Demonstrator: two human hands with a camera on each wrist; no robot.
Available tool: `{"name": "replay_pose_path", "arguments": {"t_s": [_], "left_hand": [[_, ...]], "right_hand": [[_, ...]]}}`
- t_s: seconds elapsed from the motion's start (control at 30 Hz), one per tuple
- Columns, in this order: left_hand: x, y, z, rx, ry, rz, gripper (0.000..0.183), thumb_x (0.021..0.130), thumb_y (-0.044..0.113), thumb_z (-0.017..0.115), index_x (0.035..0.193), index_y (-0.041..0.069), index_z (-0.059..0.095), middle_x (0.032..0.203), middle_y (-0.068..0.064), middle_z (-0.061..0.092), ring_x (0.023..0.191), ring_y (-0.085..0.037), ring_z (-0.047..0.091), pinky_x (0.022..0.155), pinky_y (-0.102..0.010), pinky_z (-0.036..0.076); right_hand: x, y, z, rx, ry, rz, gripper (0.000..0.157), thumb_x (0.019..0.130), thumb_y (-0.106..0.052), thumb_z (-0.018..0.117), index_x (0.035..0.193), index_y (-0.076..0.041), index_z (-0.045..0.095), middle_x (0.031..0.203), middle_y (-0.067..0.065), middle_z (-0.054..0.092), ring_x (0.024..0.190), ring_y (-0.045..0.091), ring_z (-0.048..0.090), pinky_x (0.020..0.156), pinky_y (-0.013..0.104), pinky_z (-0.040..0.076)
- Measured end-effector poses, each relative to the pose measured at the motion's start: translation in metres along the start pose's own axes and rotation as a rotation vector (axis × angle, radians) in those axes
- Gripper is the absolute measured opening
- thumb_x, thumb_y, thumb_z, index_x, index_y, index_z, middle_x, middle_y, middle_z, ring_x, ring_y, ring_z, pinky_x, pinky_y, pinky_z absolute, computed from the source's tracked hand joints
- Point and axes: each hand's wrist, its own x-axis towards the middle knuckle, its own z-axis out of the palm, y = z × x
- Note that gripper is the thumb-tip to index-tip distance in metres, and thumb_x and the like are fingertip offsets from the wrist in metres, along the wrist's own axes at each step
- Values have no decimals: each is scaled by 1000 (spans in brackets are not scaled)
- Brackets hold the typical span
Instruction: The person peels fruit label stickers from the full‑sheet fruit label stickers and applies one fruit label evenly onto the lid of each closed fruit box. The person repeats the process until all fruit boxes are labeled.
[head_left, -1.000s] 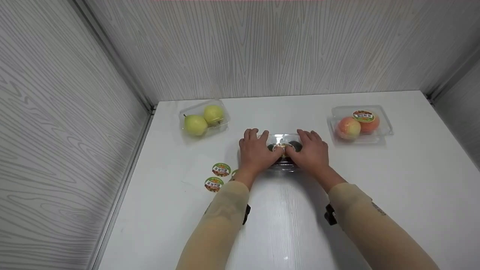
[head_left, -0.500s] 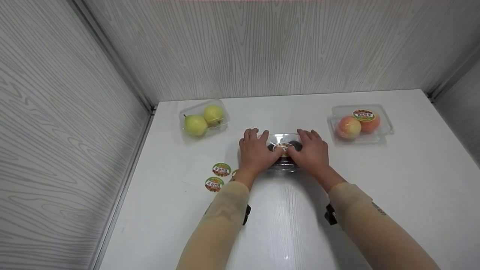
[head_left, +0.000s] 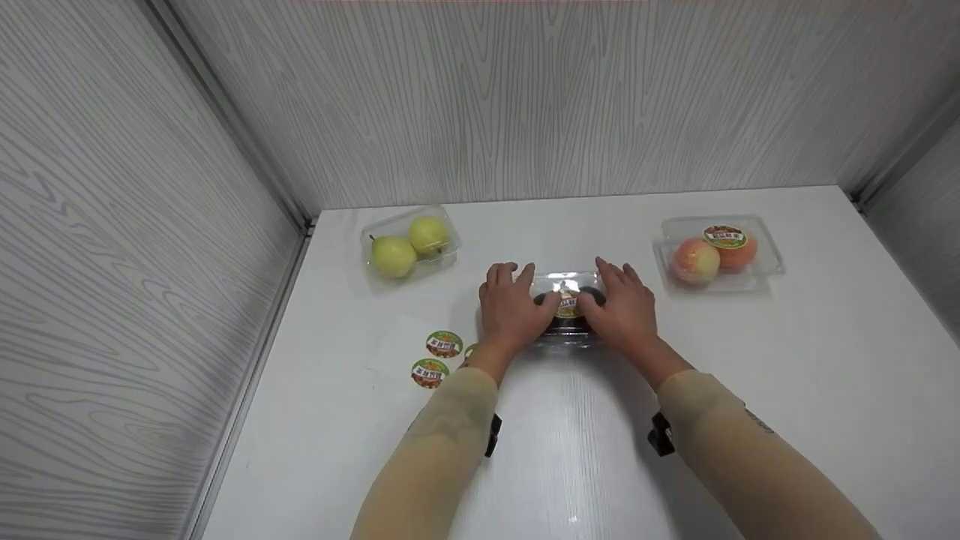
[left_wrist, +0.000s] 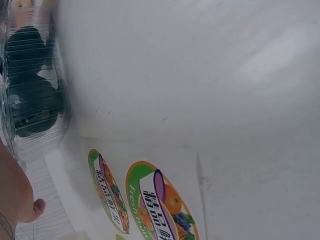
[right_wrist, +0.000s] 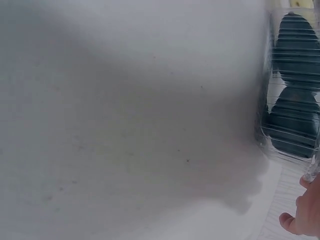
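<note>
A clear plastic clamshell box (head_left: pixel 568 337) with dark round fruits (left_wrist: pixel 34 102) inside stands in the middle of the table. On its lid is an oval fruit label (head_left: pixel 568 304). My left hand (head_left: pixel 516 306) lies along the box's left end, thumb on the lid at the label's left edge, fingers spread toward the far corner. My right hand (head_left: pixel 624 306) mirrors it on the right end, its thumb at the label's right edge. In the right wrist view the ribbed box wall shows the dark fruits (right_wrist: pixel 295 120) through it, with fingertips right at a corner.
A clear box (head_left: pixel 450 259) with two yellow-green pears (head_left: pixel 394 256) stands back left. Back right is a labelled clear box (head_left: pixel 766 259) with two red-yellow fruits (head_left: pixel 696 262). Left of my left wrist, several oval labels (head_left: pixel 445 344) lie on a backing sheet (left_wrist: pixel 185 165).
My thumbs have slid apart from the middle of the label toward its two sides, so more of it shows. The box stays put, and the head view has shifted slightly.
</note>
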Motion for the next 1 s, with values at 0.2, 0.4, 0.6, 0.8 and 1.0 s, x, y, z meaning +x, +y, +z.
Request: {"name": "replay_pose_path", "arguments": {"t_s": [0.2,0.4,0.6,0.8,1.0], "left_hand": [[-4,1,-4,22,-45,24,71,97,58,54,151,12,60,151,-16,52,143,-30,41,113,-51,39],[-8,-2,-4,78,-82,36,81,95,66,54,156,14,54,153,-15,50,144,-31,40,114,-52,39],[-11,-2,-5,100,-90,43,88,93,73,55,158,14,51,155,-15,49,145,-31,40,114,-52,39],[-12,-3,-4,120,-88,46,92,90,77,57,159,15,51,155,-15,50,145,-31,40,113,-52,40],[-12,-3,-4,107,-78,49,98,87,82,58,158,15,51,153,-15,51,144,-32,41,112,-53,40]], "right_hand": [[-4,2,-3,-19,-38,-34,82,101,-53,56,164,-3,36,164,25,40,155,50,25,121,68,23],[-10,1,-7,-17,-103,-31,88,100,-57,58,166,-4,32,167,24,35,157,50,22,123,68,15],[-12,0,-8,-18,-105,-22,90,98,-59,61,165,-5,34,168,20,37,157,50,22,122,71,13],[-11,1,-8,-23,-113,-14,92,96,-58,63,165,-6,34,168,19,37,157,49,22,122,72,11],[-11,0,-8,-18,-122,3,90,95,-56,63,165,-7,35,167,20,37,157,49,22,122,72,11]]}}
